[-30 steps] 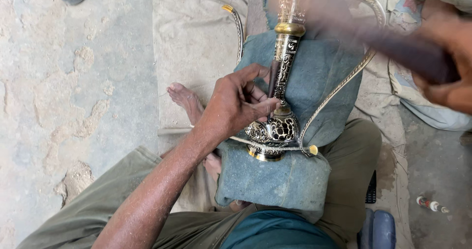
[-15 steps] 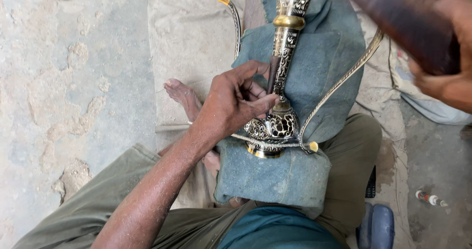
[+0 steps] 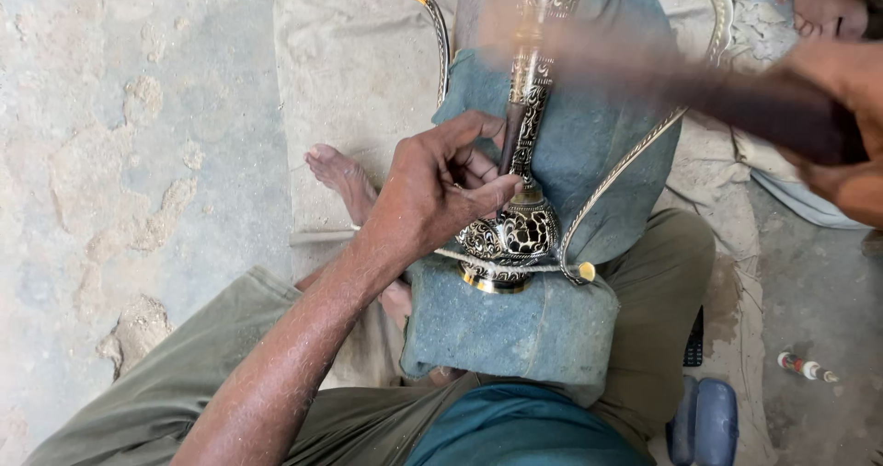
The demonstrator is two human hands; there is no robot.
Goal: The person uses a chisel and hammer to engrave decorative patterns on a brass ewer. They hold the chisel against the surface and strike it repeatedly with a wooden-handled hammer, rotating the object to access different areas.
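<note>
An engraved brass vase [image 3: 515, 231] lies on a blue-grey cushion [image 3: 515, 333] across my lap, its neck pointing away from me. My left hand [image 3: 437, 195] rests on the vase's body and pinches a thin dark chisel [image 3: 511, 139] against the neck. My right hand [image 3: 851, 126], at the right edge, grips a dark wooden stick [image 3: 708, 93]. The stick is blurred with motion and reaches leftward over the vase's neck. A cord runs around the vase's foot.
Two curved brass strips [image 3: 437, 34] [image 3: 635, 158] lie on either side of the cushion on a dusty cloth. My bare foot [image 3: 340, 176] sticks out left. A blue object [image 3: 704, 420] and small bottle [image 3: 805, 367] sit bottom right. Another person's foot [image 3: 828, 1] shows top right.
The stick in my right hand lifted and now sweeps left and down over the vase's neck. My left hand stays on the vase with the chisel.
</note>
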